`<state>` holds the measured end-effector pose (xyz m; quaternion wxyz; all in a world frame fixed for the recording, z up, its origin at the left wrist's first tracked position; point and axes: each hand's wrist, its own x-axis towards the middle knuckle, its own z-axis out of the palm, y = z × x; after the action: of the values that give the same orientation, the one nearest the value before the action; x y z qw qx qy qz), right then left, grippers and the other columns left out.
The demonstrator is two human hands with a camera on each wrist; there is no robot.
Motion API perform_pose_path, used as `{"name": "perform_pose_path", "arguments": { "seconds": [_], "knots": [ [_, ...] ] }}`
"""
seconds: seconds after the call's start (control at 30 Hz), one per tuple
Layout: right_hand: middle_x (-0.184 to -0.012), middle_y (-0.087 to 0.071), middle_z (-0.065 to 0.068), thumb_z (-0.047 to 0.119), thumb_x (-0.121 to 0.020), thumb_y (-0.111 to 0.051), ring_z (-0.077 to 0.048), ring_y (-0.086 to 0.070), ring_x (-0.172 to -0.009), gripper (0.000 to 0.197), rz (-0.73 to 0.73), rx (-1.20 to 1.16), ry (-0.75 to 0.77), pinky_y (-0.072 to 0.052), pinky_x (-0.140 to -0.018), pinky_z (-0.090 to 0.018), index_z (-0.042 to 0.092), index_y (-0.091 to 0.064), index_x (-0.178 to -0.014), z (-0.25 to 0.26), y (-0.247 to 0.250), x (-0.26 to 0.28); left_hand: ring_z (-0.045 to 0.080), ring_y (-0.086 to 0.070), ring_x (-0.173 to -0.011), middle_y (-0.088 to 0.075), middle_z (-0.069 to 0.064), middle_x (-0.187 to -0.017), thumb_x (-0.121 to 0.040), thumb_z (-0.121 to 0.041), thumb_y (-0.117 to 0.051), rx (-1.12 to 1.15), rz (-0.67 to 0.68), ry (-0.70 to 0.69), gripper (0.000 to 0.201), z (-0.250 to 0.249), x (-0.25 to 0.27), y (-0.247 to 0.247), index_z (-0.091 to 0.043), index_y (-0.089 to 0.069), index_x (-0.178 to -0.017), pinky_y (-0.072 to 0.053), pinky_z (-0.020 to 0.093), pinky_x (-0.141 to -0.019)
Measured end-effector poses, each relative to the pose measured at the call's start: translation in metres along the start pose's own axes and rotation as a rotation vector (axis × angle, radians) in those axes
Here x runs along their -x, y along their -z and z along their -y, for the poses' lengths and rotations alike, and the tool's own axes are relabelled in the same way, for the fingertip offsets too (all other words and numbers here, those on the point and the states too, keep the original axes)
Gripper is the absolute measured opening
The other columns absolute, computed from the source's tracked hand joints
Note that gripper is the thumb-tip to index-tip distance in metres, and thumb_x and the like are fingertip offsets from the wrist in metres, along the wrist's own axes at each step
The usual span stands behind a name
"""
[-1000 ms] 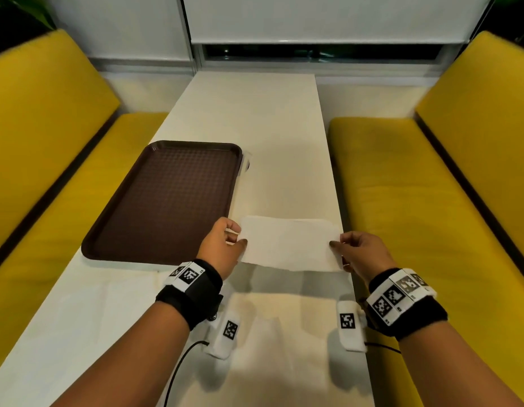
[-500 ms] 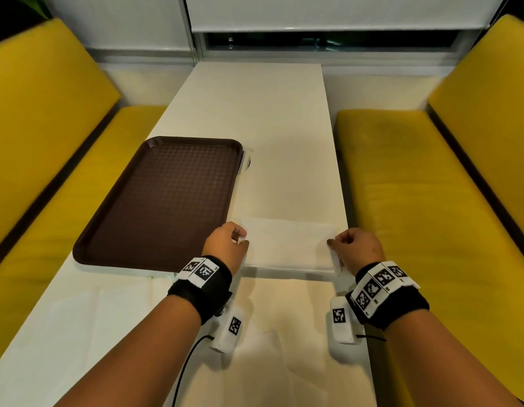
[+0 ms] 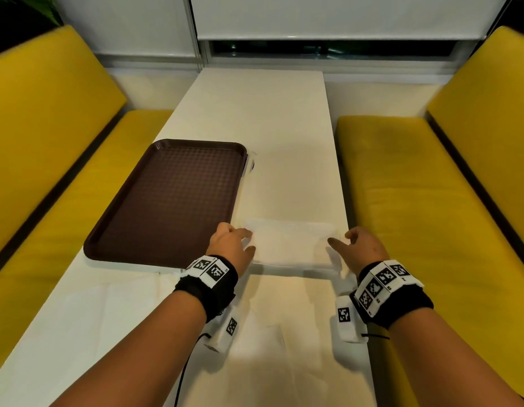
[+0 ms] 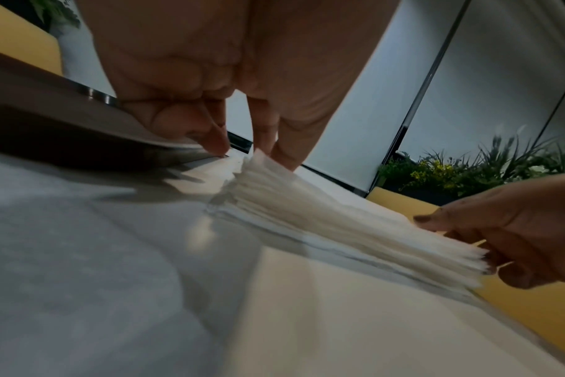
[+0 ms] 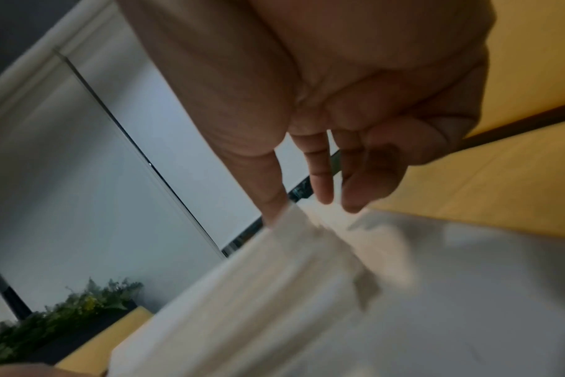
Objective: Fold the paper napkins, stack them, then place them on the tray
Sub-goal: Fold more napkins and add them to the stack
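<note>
Two hands flank a white napkin stack (image 3: 291,245) on the tabletop (image 3: 263,118) in the head view. The stack lies at three o'clock of the brown tray (image 3: 143,233), just beside its rim. At nine o'clock of the stack the left hand (image 3: 230,245) touches its edge; at three o'clock the right hand (image 3: 362,245) sits with fingers loosely spread.

Left wrist view: the left hand's fingers (image 4: 287,153) point down at the stack's (image 4: 323,219) corner, grip released, not grasping.

Right wrist view, blurred: the right hand's fingers (image 5: 268,183) hang straight, touching the stack's (image 5: 258,280) end, grip released.
</note>
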<state>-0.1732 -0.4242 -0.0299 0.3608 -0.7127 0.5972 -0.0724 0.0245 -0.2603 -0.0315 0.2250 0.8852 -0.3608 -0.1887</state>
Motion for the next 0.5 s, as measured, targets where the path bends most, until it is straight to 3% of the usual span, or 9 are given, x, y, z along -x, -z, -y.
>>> {"name": "perform_pose_path", "arguments": {
  "seconds": [0.1, 0.27, 0.4, 0.5],
  "knots": [
    [-0.11, -0.06, -0.004, 0.046, -0.085, -0.066, -0.022, -0.058, -0.093, 0.05, -0.027, -0.026, 0.062, -0.046, -0.075, -0.032, 0.015, -0.05, -0.121, 0.008, 0.012, 0.018, 0.019, -0.048, -0.112, -0.038, -0.001, -0.125, -0.091, -0.031, -0.058, 0.062, -0.043, -0.044, 0.037, -0.001, 0.014, 0.011, -0.025, -0.056, -0.128, -0.044, 0.027, -0.093],
    [-0.083, -0.057, 0.004, 0.044, -0.086, -0.066, -0.014, -0.057, -0.077, 0.04, 0.009, -0.073, 0.179, -0.046, -0.069, -0.031, 0.019, -0.052, -0.113, 0.02, 0.012, 0.077, 0.016, -0.052, -0.09, -0.04, 0.0, -0.117, -0.091, -0.031, -0.06, 0.138, -0.092, -0.076, 0.029, 0.009, 0.046, 0.035, -0.022, -0.06, -0.119, -0.044, 0.025, -0.088],
    [-0.092, -0.06, 0.003, 0.044, -0.086, -0.065, -0.013, -0.058, -0.083, 0.032, 0.163, 0.021, 0.254, -0.045, -0.069, -0.028, 0.024, -0.052, -0.108, 0.018, -0.015, 0.121, 0.011, -0.05, -0.088, -0.038, -0.003, -0.113, -0.091, -0.029, -0.062, 0.17, -0.101, -0.096, 0.025, 0.028, 0.079, 0.042, -0.021, -0.062, -0.114, -0.041, 0.019, -0.087],
    [-0.101, -0.06, 0.002, 0.044, -0.085, -0.066, -0.013, -0.056, -0.089, 0.033, 0.228, 0.14, 0.297, -0.042, -0.076, -0.026, 0.025, -0.054, -0.11, 0.011, -0.038, 0.141, 0.014, -0.052, -0.087, -0.044, -0.001, -0.114, -0.09, -0.028, -0.062, 0.153, -0.062, -0.084, 0.019, 0.045, 0.1, 0.039, -0.023, -0.065, -0.108, -0.044, 0.025, -0.09]
  ]
}}
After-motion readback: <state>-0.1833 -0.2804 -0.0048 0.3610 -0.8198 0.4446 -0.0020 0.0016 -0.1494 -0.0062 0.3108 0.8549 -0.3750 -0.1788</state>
